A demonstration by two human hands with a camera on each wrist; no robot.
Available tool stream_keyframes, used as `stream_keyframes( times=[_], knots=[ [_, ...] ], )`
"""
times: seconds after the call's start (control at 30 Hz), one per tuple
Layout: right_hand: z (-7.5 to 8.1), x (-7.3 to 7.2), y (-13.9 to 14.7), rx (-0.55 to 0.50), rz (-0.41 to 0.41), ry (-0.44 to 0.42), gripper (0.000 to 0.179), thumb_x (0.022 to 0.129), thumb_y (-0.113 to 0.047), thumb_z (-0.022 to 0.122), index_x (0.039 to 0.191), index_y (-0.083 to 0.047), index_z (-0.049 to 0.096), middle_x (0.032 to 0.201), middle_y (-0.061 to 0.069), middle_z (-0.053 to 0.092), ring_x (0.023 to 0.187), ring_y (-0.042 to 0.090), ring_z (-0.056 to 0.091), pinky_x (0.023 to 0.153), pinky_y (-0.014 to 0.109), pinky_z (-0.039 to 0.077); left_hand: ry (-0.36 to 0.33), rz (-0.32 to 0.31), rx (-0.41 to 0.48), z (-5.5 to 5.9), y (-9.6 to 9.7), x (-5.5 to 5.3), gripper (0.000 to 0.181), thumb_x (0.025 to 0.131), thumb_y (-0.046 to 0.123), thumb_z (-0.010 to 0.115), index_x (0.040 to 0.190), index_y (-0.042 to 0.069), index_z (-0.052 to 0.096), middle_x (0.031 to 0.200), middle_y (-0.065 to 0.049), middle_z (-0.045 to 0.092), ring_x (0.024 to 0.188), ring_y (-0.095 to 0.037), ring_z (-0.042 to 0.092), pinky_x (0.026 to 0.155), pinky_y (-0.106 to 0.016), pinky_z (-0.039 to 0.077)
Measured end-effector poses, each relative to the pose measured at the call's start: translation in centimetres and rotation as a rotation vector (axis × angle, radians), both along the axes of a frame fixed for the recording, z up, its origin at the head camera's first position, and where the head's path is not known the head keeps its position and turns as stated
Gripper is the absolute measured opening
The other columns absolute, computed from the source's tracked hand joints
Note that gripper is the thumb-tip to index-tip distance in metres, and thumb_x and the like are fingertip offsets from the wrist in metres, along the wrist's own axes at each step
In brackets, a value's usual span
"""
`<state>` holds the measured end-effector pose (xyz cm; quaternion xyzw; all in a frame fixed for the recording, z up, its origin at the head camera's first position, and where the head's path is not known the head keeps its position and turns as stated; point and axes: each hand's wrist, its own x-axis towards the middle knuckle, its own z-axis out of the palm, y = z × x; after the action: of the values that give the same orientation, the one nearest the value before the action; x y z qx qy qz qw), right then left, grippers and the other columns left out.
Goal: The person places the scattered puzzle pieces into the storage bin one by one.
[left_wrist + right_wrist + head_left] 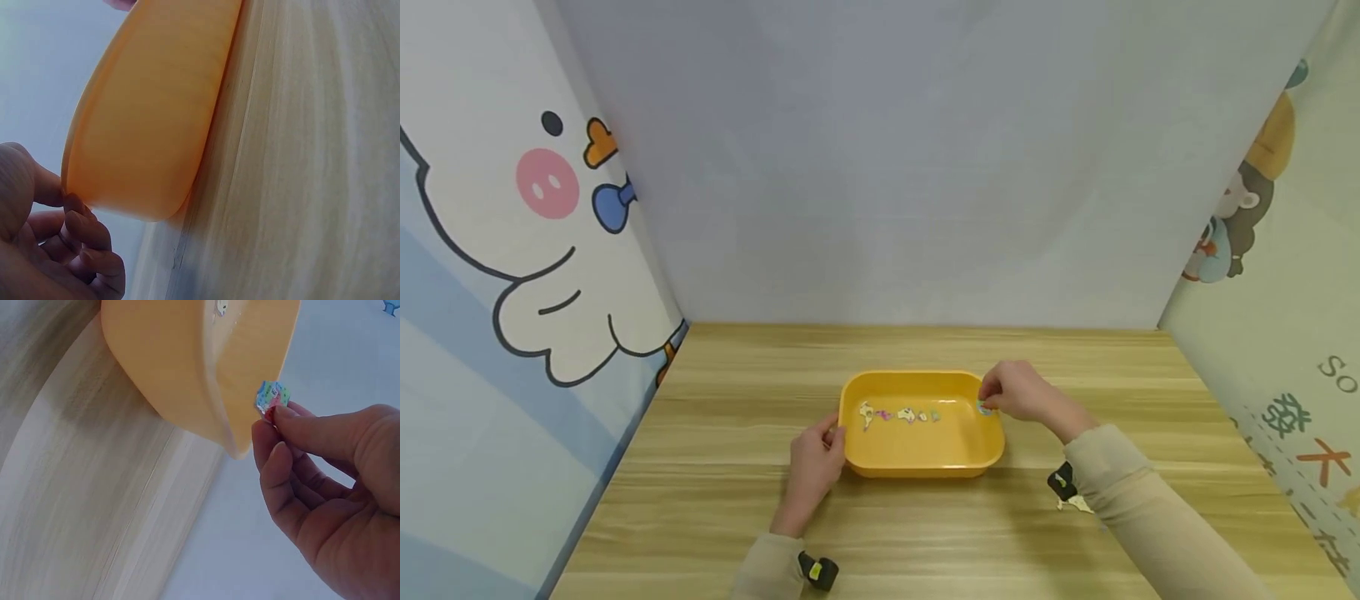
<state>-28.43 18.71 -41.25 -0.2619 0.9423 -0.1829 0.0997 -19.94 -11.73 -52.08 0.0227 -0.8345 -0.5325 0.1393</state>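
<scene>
A yellow plastic basin (pixel 917 457) rests on the wooden table. At its left end my left hand (pixel 816 467) pinches the rim between thumb and fingers, which the left wrist view shows close up. Over the right end of the basin, my right hand (pixel 1018 392) holds a small sticker (pixel 272 395) by its edge between thumb and index finger. Blue, green and red print shows on this sticker, while the fingertips hide its lower part. Several small cut-out stickers (pixel 906 414) lie in a row across the basin, from the left end to about the middle.
A pale cut-out piece (pixel 1078 503) lies on the table (pixel 737 383) beside the right sleeve, partly covered. Black wrist cameras (pixel 818 571) sit on both wrists. Behind the table hangs a plain grey cloth (pixel 910 167), with printed cartoon cloths at both sides.
</scene>
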Motion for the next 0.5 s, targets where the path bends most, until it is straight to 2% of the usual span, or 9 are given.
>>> stream_keyframes(
  times=[0.23,0.5],
  knots=[
    [-0.4,-0.6,-1.3,0.032,-0.009,-0.025,0.005,0.085,-0.002,0.070,0.082,-0.006,0.072,0.075,-0.002,0.063,0.067,0.014,0.057,0.063,0.029,0.051,-0.006,-0.001,0.002,-0.1,-0.1,0.0,0.030,0.091,0.005,0.060,0.118,-0.007,0.063,0.063,0.000,0.052,0.047,-0.010,0.045,0.041,-0.023,0.039],
    [-1.0,-0.8,-2.2,0.070,0.054,0.014,0.010,0.083,0.002,0.069,0.077,-0.006,0.070,0.072,-0.002,0.061,0.063,0.014,0.055,0.060,0.030,0.050,0.014,0.005,-0.023,-0.2,0.0,0.0,0.029,0.091,0.004,0.060,0.116,-0.007,0.064,0.062,0.001,0.050,0.046,-0.009,0.044,0.040,-0.022,0.038]
  ],
)
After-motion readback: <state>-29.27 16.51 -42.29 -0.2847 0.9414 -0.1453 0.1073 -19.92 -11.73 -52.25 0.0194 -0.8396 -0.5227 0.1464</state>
